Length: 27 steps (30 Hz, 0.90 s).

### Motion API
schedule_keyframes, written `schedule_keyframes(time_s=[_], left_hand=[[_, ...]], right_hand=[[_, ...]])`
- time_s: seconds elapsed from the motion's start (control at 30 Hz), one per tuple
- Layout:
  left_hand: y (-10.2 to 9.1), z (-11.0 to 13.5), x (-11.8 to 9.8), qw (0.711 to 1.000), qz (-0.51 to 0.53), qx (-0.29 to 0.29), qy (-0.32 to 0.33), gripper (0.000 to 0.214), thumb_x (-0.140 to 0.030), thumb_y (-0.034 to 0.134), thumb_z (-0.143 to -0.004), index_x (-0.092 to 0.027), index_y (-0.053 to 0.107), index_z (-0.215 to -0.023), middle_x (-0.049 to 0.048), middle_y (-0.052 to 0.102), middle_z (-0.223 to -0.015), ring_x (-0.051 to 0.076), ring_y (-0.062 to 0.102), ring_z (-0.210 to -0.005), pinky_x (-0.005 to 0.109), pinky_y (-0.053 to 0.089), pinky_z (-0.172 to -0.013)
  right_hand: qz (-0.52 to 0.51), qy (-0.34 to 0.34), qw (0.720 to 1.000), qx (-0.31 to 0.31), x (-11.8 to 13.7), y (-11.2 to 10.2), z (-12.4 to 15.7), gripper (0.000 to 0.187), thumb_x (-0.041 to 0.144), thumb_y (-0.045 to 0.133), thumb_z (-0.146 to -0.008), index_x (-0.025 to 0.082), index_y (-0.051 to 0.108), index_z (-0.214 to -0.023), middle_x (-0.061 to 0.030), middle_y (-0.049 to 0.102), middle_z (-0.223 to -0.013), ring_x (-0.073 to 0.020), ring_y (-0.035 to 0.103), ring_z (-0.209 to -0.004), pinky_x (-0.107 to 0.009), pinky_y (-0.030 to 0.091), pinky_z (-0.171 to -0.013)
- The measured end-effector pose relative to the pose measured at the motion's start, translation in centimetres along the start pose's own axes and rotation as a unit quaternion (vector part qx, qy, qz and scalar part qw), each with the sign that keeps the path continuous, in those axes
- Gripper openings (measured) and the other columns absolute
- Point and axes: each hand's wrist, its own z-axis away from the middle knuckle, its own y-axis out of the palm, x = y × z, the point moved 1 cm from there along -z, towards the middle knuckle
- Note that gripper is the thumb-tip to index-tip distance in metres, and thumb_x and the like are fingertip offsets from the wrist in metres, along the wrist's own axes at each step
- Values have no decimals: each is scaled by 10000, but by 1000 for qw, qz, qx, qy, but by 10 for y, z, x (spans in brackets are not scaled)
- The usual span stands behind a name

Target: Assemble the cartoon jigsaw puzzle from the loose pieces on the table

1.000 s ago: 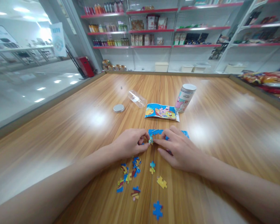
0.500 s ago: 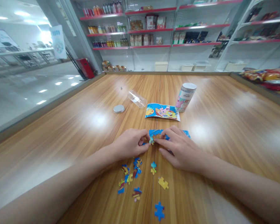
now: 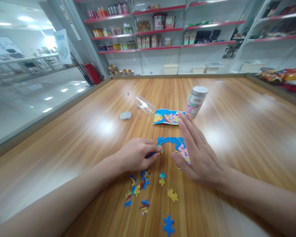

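Note:
A partly joined jigsaw puzzle [image 3: 166,140] lies in front of me, with blue across its top and pink figures on its right side. At its left edge my left hand [image 3: 138,153] is closed, the fingertips pinching a puzzle piece [image 3: 162,151]; more blue shows beneath the fingers. My right hand [image 3: 199,153] is open, fingers stretched out and thumb apart, above the puzzle's right part, which it partly hides. Loose puzzle pieces [image 3: 135,189] lie in a cluster nearer me. Apart from them are a yellow piece [image 3: 172,195] and a blue piece [image 3: 168,225].
Behind the puzzle lies a cartoon picture sheet [image 3: 164,117], its right end covered by my fingers. A printed canister [image 3: 197,102] stands upright behind it. A clear plastic container [image 3: 145,104] lies on its side near a silver lid [image 3: 125,115]. Bagged goods [image 3: 283,77] are at right.
My right hand has lifted off the puzzle and opened, its fingers now reaching up over the picture sheet's right end. My left hand stays at the puzzle's left edge.

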Motion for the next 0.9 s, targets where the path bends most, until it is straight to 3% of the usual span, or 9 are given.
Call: schedule_keyframes(time_s=[0.13, 0.23, 0.33, 0.4, 0.5, 0.6, 0.9], left_hand=[[-2, -1, -4, 997, -75, 6, -17, 285, -306, 478, -973, -229, 743, -1045, 41, 641, -859, 153, 630, -728, 294, 510, -661], [-5, -2, -8, 994, -104, -17, 1, 281, -306, 488, -970, -215, 751, -1014, 75, 653, -1043, 176, 635, -844, 338, 548, -763], [-7, -3, -11, 993, -101, -23, 55, 275, -262, 498, -964, -156, 746, -1016, 124, 633, -1243, 232, 610, -1052, 417, 530, -955], [-8, -3, -11, 992, -94, -11, 78, 276, -236, 493, -965, -127, 735, -1042, 140, 634, -1280, 244, 599, -1092, 435, 514, -1001], [-8, -2, -7, 994, -78, -7, 81, 270, -235, 504, -969, -136, 719, -1099, 130, 648, -1295, 250, 591, -1122, 453, 509, -1017], [-7, 0, -2, 996, -46, -21, 73, 258, -246, 528, -967, -161, 711, -1129, 118, 653, -1304, 244, 586, -1141, 465, 505, -1026], [-9, 4, 5, 997, -4, -28, 69, 209, -239, 570, -942, -175, 743, -1041, 87, 687, -1239, 246, 570, -1133, 452, 511, -1008]], right_hand=[[4, -18, 973, 228, -6, 16, 8, 783, 592, 398, -982, 81, 275, -1562, -209, 267, -1607, -378, 271, -1485, -594, 299, -1180], [3, -12, 960, 279, -8, 21, 9, 842, 671, 365, -963, 59, 328, -1540, -213, 246, -1607, -388, 271, -1482, -593, 314, -1171], [-3, -5, 969, 248, -6, 18, 7, 786, 618, 397, -976, 65, 344, -1533, -205, 295, -1596, -377, 307, -1470, -573, 345, -1154], [-16, 10, 981, 195, -7, 14, 4, 613, 469, 403, -1014, 71, 434, -1479, -199, 435, -1529, -340, 427, -1403, -521, 406, -1108], [-13, 56, 993, 101, -12, 8, 0, 331, 225, 430, -982, 101, 681, -1159, -157, 712, -1126, -271, 637, -1068, -426, 492, -933], [-6, 66, 994, 86, -19, 7, 0, 224, 134, 513, -893, 140, 736, -876, -86, 691, -771, -219, 627, -777, -351, 478, -739], [-78, 50, 991, 92, -21, 12, 1, 218, 98, 569, -848, 166, 765, -916, -56, 685, -745, -167, 604, -708, -278, 443, -664]])
